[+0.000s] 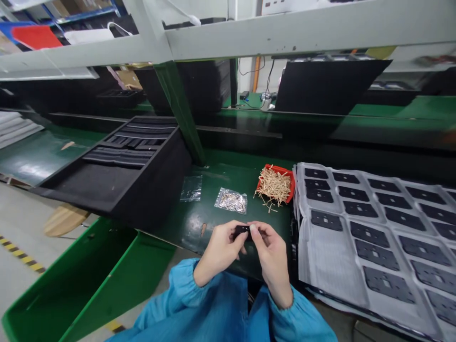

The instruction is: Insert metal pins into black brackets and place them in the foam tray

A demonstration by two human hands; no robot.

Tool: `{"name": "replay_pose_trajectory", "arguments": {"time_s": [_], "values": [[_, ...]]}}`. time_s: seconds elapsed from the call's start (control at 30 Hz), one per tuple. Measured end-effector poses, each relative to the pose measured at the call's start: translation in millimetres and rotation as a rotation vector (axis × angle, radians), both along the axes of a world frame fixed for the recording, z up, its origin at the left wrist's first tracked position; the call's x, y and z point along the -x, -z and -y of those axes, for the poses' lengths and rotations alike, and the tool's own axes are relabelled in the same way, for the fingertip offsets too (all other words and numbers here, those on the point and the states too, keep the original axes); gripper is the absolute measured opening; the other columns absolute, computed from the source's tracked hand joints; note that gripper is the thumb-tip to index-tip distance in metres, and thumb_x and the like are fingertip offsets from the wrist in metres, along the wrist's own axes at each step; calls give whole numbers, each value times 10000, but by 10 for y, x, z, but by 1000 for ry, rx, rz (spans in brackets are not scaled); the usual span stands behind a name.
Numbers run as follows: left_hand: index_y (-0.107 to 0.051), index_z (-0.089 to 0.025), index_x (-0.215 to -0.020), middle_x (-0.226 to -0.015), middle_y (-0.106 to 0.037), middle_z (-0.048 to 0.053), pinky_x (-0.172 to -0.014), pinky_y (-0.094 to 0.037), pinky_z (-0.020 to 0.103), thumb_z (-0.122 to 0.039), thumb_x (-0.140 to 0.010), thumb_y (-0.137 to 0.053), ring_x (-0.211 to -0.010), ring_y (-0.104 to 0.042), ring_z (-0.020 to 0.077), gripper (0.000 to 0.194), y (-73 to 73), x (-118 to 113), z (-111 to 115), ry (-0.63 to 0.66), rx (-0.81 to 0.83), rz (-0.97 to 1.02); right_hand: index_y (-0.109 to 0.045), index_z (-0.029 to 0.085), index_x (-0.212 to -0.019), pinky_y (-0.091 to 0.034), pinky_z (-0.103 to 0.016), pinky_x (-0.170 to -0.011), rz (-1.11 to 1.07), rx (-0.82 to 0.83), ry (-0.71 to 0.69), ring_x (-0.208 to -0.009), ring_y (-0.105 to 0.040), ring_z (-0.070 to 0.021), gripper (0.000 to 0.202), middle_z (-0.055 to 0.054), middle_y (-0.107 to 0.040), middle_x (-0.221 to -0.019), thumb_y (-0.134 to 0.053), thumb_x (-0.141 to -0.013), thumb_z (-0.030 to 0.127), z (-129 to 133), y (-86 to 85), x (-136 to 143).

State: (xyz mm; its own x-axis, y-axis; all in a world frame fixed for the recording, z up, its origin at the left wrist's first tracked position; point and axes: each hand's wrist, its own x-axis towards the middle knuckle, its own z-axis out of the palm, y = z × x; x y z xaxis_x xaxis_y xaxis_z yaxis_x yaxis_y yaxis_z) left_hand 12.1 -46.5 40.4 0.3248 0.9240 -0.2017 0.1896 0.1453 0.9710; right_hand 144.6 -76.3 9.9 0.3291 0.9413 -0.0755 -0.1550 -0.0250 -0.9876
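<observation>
- The left hand [221,244] has its fingers [240,241] closed in a pinch on a small black part [242,230], thumb towards the person.
- The right hand [270,249] grips the other end of that part, its thumb laid against it; the fingers of both hands leave little gap, and much of the piece is hidden behind them.
- The black part is held up in front of the person, over the near edge of the green surface [235,166] (a few pale dots show on its face).
- Beyond the hands, a clear bag [231,200] of small metallic pieces lies flat on the surface, and to its left is a second clear bag [191,188], its contents too faint to tell.
- Near the right hand, a red tray [292,186] is heaped with thin beige pieces [273,183], some spilling over its near side.
- To the right, a white padded sheet [329,268] carries rows of flat black plates [388,284].
- To the left, a black box [160,183] with compartments stands tilted above a green bin [110,280].
- Blue sleeves [185,282] cover both forearms.
</observation>
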Motion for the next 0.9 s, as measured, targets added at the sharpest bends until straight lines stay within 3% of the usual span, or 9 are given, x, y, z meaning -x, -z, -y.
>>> {"name": "replay_pose_trajectory", "arguments": {"time_s": [0.43, 0.7, 0.9], "values": [[-717, -137, -1185, -617, -610, -23, -434, -459, 180, -315, -966, -615, -493, -576, 113, 299, 23, -16, 31, 11, -3, -37, -730, 196, -873, -576, -312, -806, 15, -26, 14, -867, -707, -207, 314, -66, -754, -938, -732, -878, 510, 20, -60, -24], [-699, -125, -1198, -636, -626, -10, -491, -491, 213, -424, -1010, -556, -493, -586, 119, 381, -175, 22, 57, 53, -22, -32, -702, 203, -868, -559, -297, -814, 84, -76, 81, -889, -696, -193, 236, -58, -717, -961, -679, -930, 430, 71, -134, 67], [-715, -131, -1025, -559, -590, -25, -444, -425, 198, -563, -997, -561, -427, -537, 104, 460, -273, -28, 95, -45, -48, -62, -695, 219, -892, -545, -279, -846, 148, -132, 110, -951, -687, -183, 143, -53, -716, -987, -651, -968, 331, 126, -203, 101]]}}
